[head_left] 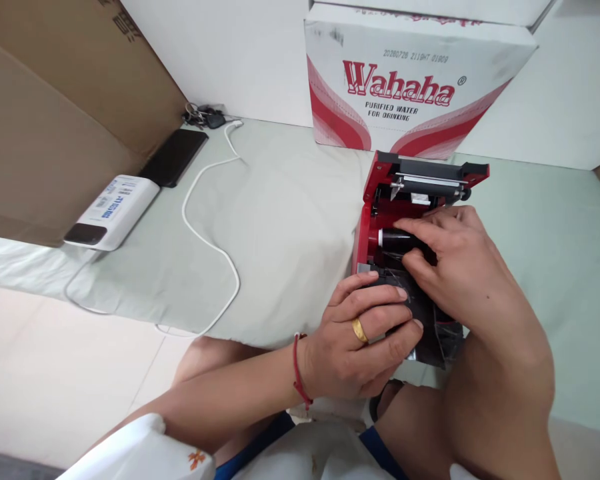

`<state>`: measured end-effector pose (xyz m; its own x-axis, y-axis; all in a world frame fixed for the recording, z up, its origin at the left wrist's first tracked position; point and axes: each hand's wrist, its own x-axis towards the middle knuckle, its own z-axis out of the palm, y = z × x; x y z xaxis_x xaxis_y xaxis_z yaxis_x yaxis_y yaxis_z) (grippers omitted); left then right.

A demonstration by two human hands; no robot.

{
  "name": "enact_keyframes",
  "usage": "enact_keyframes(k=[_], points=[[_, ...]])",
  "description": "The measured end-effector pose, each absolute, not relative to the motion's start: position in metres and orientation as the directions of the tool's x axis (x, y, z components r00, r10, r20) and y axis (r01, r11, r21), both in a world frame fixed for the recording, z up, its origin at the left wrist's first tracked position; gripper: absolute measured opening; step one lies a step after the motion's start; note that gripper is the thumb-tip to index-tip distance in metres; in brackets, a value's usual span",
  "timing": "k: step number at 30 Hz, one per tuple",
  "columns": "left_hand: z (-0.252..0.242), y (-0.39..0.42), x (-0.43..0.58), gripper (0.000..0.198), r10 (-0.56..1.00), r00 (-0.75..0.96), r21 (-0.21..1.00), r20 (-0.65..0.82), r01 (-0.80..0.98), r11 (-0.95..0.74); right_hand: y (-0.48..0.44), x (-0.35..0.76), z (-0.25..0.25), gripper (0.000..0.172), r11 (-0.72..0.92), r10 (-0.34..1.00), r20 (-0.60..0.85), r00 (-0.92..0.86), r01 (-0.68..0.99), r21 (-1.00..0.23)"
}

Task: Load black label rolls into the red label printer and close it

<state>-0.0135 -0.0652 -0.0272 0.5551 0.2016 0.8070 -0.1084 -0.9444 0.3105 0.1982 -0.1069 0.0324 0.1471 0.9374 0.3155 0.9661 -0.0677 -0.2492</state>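
Note:
A red and black machine, which looks like a small label printer (361,243), sits at the front edge of the cloth-covered table with its lid (430,168) raised. Inside it lies a black ribbon roll (397,238) with a white core end. My right hand (460,267) is closed on this roll, thumb and forefinger on its near and far sides. Dark glossy film (427,337) runs over the machine's front and hangs below it. My left hand (367,333) presses its fingers over the film at the front; its thumb is hidden underneath.
Behind the machine stands a white and red water carton (405,80). A white cable (210,250) winds across the table (290,220). At left are a white device (115,210), a black phone-like slab (175,157), keys (205,115) and a brown cardboard box (65,113).

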Motion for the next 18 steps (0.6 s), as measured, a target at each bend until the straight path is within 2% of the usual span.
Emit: enact_keyframes(k=[11,15,18], points=[[-0.027,-0.067,-0.010,0.028,0.199,0.550,0.295,0.811,-0.091,-0.951,-0.102,0.207,0.028,0.041,-0.005,0.952,0.277,0.129,0.913,-0.408],[-0.024,-0.071,-0.010,0.029,0.206,0.550,0.285,0.809,-0.061,-0.957,-0.101,0.208,0.026,0.033,0.045,0.941,0.319,0.112,0.894,-0.447],[-0.020,-0.072,-0.012,0.028,0.205,0.555,0.283,0.806,-0.056,-0.958,-0.109,0.212,0.035,0.027,0.046,0.922,0.345,0.174,0.838,-0.544]])
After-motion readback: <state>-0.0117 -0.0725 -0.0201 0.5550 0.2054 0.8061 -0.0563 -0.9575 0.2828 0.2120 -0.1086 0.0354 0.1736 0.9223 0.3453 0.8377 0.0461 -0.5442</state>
